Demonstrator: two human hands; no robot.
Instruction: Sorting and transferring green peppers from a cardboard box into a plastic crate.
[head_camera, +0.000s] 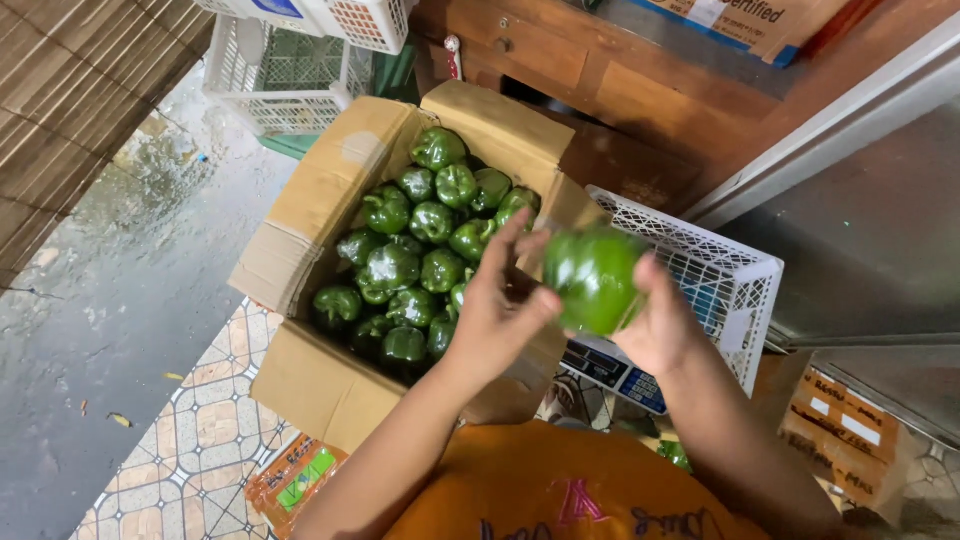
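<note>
A green bell pepper (592, 275) is held up between both hands. My right hand (662, 325) cups it from the right and below. My left hand (500, 305) touches its left side with fingers spread. Just behind and to the left stands an open cardboard box (300, 215) filled with several glossy green bell peppers (415, 260).
A white plastic crate (735, 275) sits to the right of the box, with a digital scale (615, 372) in front of it. More white crates (285, 75) stand at the back, beside a wooden cabinet (620, 90). Wet concrete floor (120, 300) lies to the left, patterned tiles (205, 425) below.
</note>
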